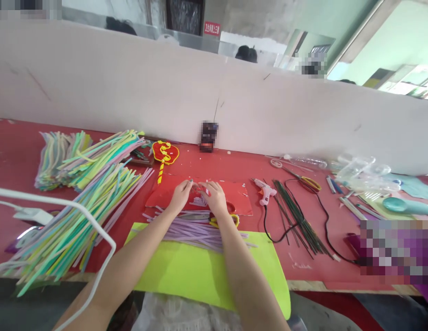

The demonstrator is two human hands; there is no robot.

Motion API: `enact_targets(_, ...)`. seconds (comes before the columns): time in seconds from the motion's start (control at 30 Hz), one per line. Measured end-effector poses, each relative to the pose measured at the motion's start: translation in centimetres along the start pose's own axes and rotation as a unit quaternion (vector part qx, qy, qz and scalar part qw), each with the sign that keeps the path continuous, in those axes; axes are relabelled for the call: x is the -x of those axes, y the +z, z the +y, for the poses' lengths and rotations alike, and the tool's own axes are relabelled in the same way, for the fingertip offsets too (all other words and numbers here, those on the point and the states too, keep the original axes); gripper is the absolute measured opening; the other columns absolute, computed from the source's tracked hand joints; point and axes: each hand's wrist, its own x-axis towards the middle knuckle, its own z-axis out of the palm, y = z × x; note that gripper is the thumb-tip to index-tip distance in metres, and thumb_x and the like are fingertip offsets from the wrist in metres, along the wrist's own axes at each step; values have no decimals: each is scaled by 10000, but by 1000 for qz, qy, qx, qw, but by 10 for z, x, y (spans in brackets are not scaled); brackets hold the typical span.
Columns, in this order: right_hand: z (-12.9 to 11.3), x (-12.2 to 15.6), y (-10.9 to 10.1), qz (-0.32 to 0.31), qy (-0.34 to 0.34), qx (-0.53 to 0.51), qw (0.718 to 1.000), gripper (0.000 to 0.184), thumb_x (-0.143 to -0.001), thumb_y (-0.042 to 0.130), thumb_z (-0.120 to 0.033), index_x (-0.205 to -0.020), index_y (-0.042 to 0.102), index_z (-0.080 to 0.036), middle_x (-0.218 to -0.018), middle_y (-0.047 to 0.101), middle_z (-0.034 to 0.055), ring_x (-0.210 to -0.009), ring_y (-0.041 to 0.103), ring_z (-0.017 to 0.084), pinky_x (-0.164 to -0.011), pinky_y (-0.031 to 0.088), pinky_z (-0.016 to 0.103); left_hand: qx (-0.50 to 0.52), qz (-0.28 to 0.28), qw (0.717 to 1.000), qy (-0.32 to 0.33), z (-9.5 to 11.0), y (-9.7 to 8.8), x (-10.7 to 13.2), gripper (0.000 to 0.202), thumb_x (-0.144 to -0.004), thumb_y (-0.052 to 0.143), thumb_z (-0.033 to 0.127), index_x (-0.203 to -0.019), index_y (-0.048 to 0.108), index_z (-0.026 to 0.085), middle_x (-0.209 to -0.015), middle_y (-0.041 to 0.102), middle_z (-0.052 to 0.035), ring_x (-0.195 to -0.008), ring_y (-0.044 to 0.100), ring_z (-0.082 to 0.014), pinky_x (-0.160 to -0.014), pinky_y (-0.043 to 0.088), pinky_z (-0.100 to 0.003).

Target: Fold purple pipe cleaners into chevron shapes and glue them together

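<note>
Left hand and right hand above red sheet, cannot tell what fingers hold, lilac pipe cleaners along sheet's near edge

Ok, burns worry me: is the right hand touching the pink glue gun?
Apart: the head view shows red sheet and tabletop between right hand and glue gun.

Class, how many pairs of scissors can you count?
2: one pair lies right of the glue gun; the second pair lies partly hidden under the right forearm. More may be hidden.
</note>
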Motion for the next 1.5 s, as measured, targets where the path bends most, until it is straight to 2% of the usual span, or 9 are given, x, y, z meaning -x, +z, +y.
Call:
enact_targets(0.53,-3,-5,-8,-23,67,19,997,250,-907,478,-336,-839,702,-249,-835,680,48,-839,563,200,-817,431,338,0,-30,999,-40,14,1,1,404,-866,397,448,-765,668,166,-781,700,-60,-799,639,-203,-795,489,-325)
enact_targets(0.67,2,-5,-11,21,109,4,994,273,-916,446,-361,-932,693,-246,-921,683,49,-881,561,199,-843,431,340,-100,-30,995,9,14,-9,-1,269,-835,512,401,-911,648,182,-899,683,-57,-873,629,-198,-829,476,-321)
enact_targets(0.8,15,-1,-6,11,179,51,982,292,-898,456,-395,-928,686,-217,-911,653,73,-856,544,217,-814,439,352,-238,-137,955,109,9,-16,-3,386,-715,703,342,-1062,600,210,-1013,627,-60,-986,584,-224,-898,447,-369)
enact_targets(0.93,20,1,-2,-27,181,73,980,270,-870,496,-419,-876,670,-212,-924,638,89,-884,543,228,-843,427,372,-320,-169,925,113,1,-17,-4,453,-676,746,321,-1087,589,211,-1014,606,-69,-977,563,-250,-873,450,-404)
enact_targets(1.07,14,0,-3,-30,200,34,979,207,-805,588,-402,-875,617,-209,-911,654,67,-870,563,219,-815,439,364,-327,-174,923,105,0,-15,-3,471,-673,751,306,-1102,581,216,-980,624,-60,-960,562,-248,-858,446,-406)
enact_targets(1.2,8,-2,-4,-11,252,-111,961,371,-753,629,-335,-1101,545,-235,-765,643,-20,-705,586,154,-731,466,310,-240,-151,955,83,3,-14,-3,417,-685,736,312,-1065,595,214,-950,652,-55,-944,588,-236,-880,448,-413)
enact_targets(1.3,7,-6,-4,71,283,-245,925,515,-717,654,-349,-1193,503,-220,-708,630,-40,-677,596,132,-715,479,286,-66,-78,995,18,2,-11,-5,368,-759,642,377,-1066,574,187,-979,666,-75,-941,625,-209,-874,479,-387)
enact_targets(1.4,7,-9,-3,162,313,-346,870,445,-686,683,-391,-1069,573,-193,-696,630,-35,-669,595,123,-691,482,275,103,-15,993,-58,-1,-10,-8,455,-752,622,447,-1091,534,158,-1007,682,-110,-952,652,-212,-885,495,-389)
enact_targets(1.5,8,-10,-2,205,334,-411,823,336,-654,716,-401,-895,628,-184,-699,627,-32,-658,583,104,-672,472,254,179,3,978,-105,0,-11,-11,536,-677,696,441,-1094,521,153,-989,700,-112,-963,660,-219,-922,485,-409)
